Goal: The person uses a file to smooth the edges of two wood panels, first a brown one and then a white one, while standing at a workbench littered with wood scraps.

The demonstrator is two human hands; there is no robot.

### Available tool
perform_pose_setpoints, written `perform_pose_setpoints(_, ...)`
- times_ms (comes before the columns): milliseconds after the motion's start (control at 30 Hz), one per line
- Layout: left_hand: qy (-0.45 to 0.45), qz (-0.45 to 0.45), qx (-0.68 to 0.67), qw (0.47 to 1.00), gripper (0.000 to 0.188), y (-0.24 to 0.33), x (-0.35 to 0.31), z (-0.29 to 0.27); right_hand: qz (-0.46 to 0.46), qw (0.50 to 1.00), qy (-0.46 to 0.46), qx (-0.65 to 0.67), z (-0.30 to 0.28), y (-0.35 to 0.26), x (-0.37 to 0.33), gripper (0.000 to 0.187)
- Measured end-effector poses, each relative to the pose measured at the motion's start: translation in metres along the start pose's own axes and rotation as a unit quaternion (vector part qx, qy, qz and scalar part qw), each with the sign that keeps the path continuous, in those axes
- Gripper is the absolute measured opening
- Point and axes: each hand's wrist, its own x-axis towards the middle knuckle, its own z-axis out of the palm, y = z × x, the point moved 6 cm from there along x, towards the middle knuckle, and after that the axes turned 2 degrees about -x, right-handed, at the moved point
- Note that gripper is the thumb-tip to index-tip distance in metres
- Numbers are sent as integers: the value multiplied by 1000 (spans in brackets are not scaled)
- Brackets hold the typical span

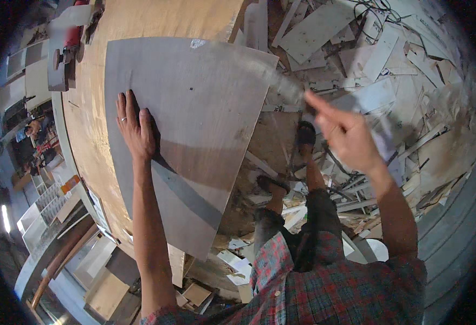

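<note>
Grey panel lies on the wooden table beneath the flat, spread left hand, while the right hand grips a blurred tool (perhaps working the edge), and the next stroke seemingly needs steady pressure.

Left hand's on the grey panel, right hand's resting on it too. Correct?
No, the right hand is off the grey panel, out to its right, as the head view shows. The left hand is on it.
</note>
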Motion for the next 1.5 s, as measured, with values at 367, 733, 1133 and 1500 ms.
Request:
perform_pose_setpoints(367, 2, -23, -53, 998, 61, 8, 1, -8, 39, 969, 135, 204, -32, 46, -53, 51)
perform_pose_setpoints(733, -91, 163, -127, 974, 37, 249, 63, 50, 236, 881, 136, 388, 0, 120, -112, 62)
perform_pose_setpoints(1133, -161, 202, -104, 960, 33, 255, 77, 51, 104, 873, 36, 475, 6, 107, -62, 65)
perform_pose_setpoints(1500, -111, 254, -69, 958, 53, 198, 86, 39, 37, 957, -21, 287, 17, 98, -28, 49)
